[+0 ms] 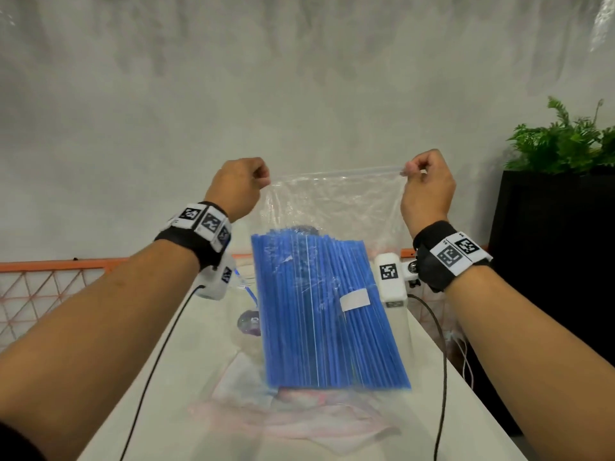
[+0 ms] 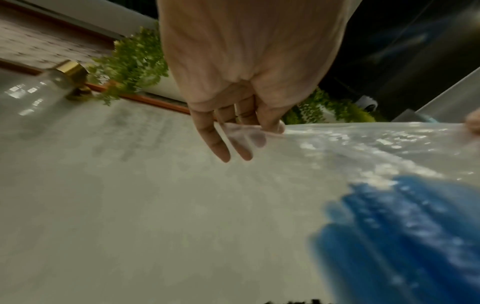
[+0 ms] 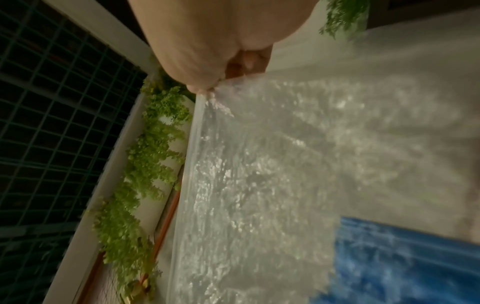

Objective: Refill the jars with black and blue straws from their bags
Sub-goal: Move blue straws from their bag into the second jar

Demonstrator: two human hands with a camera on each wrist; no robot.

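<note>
Bag of blue straws [image 1: 329,307] hangs over worktop [image 1: 186,361] centre, blocking 12 o'clock. Flat plastic bags [image 1: 293,417] lie beneath at 6 o'clock. Bare worktop at 8 and 4 o'clock. Planter [image 1: 552,247] stands off the edge at 2 o'clock

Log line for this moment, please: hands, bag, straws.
left hand: pinches top corner of clear plastic zip bag | right hand: pinches other top corner | bag: held up | blue plastic straws: inside bag

The bag [image 1: 332,207] hung above the counter [image 1: 186,354] between the left hand [image 1: 238,186] and right hand [image 1: 427,188], straws [image 1: 326,311] inside; a plant [image 1: 562,141] stood far right.
</note>
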